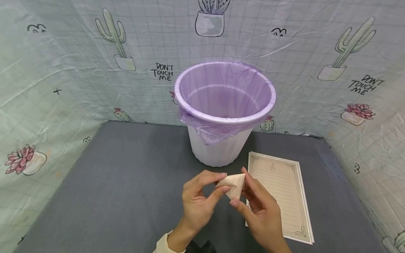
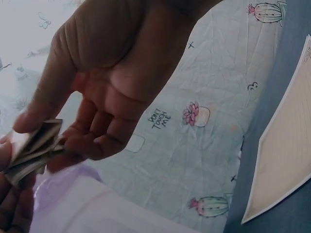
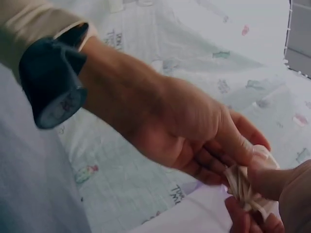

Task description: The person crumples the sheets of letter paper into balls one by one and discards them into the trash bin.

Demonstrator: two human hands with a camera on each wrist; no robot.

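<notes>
A small piece of folded cream paper [image 1: 233, 183], with faint ruled lines, is held up between the two hands, in front of the bin. My left hand [image 1: 197, 200] pinches its left side between thumb and fingers. On the other side, my right hand [image 1: 264, 212] grips the paper with the thumb at the lower tip and a finger at the upper corner. Several layered folds show along the edge of the folded paper [image 2: 36, 148] in the left wrist view. In the right wrist view, pleat-like folds of the paper [image 3: 239, 184] stand between the thumbs.
A white bin with a purple liner [image 1: 223, 120] over its rim stands at the back of the grey table [image 1: 126, 189]. Lined, bordered letter paper [image 1: 278, 189] lies to the right, partly under the right hand. A printed cactus cloth [image 1: 142, 45] surrounds the table.
</notes>
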